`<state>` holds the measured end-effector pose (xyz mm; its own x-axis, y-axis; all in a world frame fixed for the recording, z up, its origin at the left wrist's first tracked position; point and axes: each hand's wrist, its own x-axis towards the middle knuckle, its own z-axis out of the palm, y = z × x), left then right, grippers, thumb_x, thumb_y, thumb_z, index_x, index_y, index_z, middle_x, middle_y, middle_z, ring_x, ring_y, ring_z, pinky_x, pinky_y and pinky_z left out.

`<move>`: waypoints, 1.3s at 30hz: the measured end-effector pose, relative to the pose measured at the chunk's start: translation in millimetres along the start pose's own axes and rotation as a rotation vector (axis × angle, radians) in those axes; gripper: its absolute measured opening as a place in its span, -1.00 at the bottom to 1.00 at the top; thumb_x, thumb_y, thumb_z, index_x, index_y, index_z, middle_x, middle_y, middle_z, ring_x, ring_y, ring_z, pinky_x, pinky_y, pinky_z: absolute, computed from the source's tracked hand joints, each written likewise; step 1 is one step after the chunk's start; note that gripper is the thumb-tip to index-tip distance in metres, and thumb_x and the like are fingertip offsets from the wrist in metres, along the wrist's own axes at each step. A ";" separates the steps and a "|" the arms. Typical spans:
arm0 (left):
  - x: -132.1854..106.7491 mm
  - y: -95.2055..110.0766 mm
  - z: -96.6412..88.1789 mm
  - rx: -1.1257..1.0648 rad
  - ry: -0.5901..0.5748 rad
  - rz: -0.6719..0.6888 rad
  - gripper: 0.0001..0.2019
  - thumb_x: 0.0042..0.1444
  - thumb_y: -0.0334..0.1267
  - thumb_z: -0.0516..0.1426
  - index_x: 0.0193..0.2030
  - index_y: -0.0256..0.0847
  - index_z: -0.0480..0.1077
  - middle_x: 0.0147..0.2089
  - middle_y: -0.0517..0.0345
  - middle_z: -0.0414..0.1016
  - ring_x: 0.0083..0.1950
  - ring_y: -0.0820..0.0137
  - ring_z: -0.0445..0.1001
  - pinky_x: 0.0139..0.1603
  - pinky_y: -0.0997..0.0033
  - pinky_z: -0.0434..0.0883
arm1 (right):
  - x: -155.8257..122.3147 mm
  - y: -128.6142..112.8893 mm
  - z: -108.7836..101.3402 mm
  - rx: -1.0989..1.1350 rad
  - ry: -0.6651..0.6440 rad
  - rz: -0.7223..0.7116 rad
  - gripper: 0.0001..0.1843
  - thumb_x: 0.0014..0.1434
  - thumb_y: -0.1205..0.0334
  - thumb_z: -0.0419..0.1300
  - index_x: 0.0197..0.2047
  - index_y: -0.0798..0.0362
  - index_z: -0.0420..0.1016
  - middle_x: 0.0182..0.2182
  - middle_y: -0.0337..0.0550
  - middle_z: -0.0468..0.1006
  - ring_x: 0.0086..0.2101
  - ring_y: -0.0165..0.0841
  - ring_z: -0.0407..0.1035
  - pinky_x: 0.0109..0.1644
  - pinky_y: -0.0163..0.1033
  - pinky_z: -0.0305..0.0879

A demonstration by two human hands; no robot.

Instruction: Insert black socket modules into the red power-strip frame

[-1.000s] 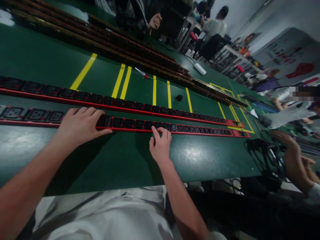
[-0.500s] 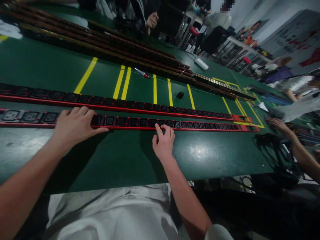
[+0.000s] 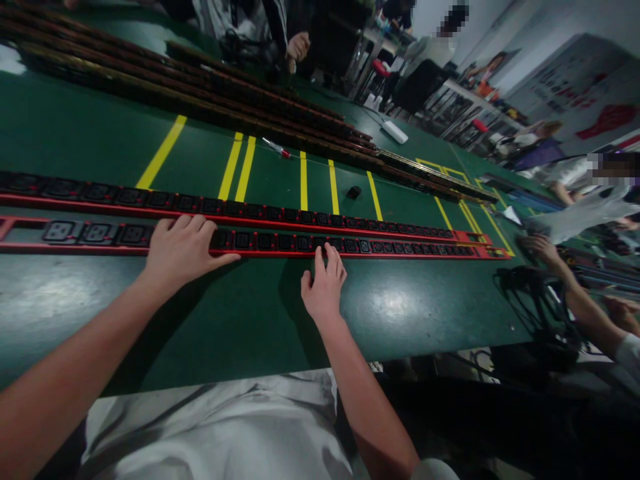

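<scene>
Two long red strips with rows of black sockets lie side by side across the green table. My left hand (image 3: 183, 247) is closed over the near socket strip (image 3: 265, 242), its fingers across the top and its thumb along the near edge. Farther right, my right hand (image 3: 324, 283) rests its fingertips on the same strip, fingers apart and nothing held. Left of my left hand, a few larger sockets and an open slot in the red frame show. Just behind lies the far socket strip (image 3: 225, 208), which neither hand touches.
Dark long rails (image 3: 200, 90) lie along the table's far side. A red-tipped pen-like tool (image 3: 276, 147) and a small black piece (image 3: 354, 192) lie between yellow tape lines. A co-worker's hand (image 3: 543, 250) and black cables (image 3: 535, 300) are at the right.
My left hand has moved right, and the sockets of the near strip have shifted right with it. An open slot now shows at its left. My right hand stays nearly in place.
</scene>
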<state>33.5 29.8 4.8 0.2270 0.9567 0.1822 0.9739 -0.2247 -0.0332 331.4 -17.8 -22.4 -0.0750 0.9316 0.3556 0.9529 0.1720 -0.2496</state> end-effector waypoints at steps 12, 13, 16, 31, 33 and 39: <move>-1.5 0.8 -3.1 -0.021 0.017 0.012 -0.33 0.22 0.39 0.08 -0.04 -0.28 0.47 0.00 -0.26 0.56 0.11 -0.09 0.45 0.05 -0.03 0.27 | 1.6 -3.5 -1.3 -0.021 -0.052 -0.053 -0.31 0.31 0.34 0.11 0.49 0.07 0.23 0.41 0.21 0.27 0.44 0.01 0.04 0.38 0.25 0.14; -1.5 0.6 -3.0 -0.021 0.020 0.014 -0.33 0.23 0.39 0.08 -0.04 -0.28 0.46 0.00 -0.25 0.56 0.10 -0.09 0.45 0.05 -0.04 0.27 | 1.7 -3.4 -0.9 -0.018 -0.049 -0.051 -0.30 0.31 0.34 0.11 0.50 0.08 0.21 0.41 0.22 0.28 0.44 0.00 0.04 0.38 0.25 0.14; -1.6 0.1 -2.5 -0.026 0.016 0.011 -0.33 0.23 0.41 0.07 -0.02 -0.25 0.46 0.03 -0.22 0.56 0.12 -0.07 0.45 0.08 -0.03 0.26 | 1.7 -2.3 1.0 -0.009 -0.027 -0.040 -0.28 0.32 0.32 0.10 0.52 0.13 0.14 0.40 0.23 0.29 0.43 -0.02 0.06 0.39 0.22 0.15; -0.6 0.2 3.2 -0.167 0.019 -0.044 -0.36 0.18 0.32 0.17 0.08 -0.24 0.49 0.08 -0.28 0.54 0.18 -0.17 0.43 0.15 -0.08 0.25 | 22.2 -32.2 -12.6 -0.047 -0.098 -0.057 -0.49 0.35 0.25 0.12 0.32 0.19 0.43 0.25 0.24 0.47 0.26 0.05 0.28 0.32 0.24 0.22; -0.1 0.5 2.0 -0.139 0.020 -0.037 -0.38 0.18 0.31 0.18 0.07 -0.22 0.49 0.06 -0.25 0.55 0.15 -0.15 0.44 0.12 -0.06 0.27 | 21.9 -33.0 -4.1 0.010 -0.055 -0.094 -0.48 0.34 0.28 0.12 0.33 0.21 0.42 0.25 0.25 0.46 0.27 0.03 0.27 0.33 0.20 0.23; 2.0 1.0 0.0 -0.108 0.008 -0.037 -0.38 0.19 0.34 0.17 0.05 -0.19 0.48 0.06 -0.21 0.56 0.14 -0.11 0.45 0.11 -0.05 0.30 | 16.7 -23.8 13.1 0.121 0.064 -0.152 -0.50 0.34 0.33 0.10 0.32 0.16 0.42 0.24 0.20 0.47 0.31 -0.01 0.25 0.35 0.18 0.23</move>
<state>34.9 31.5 5.1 0.1908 0.9632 0.1895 0.9747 -0.2088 0.0798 303.6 -2.2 -22.4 -0.1928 0.8704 0.4530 0.8897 0.3498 -0.2935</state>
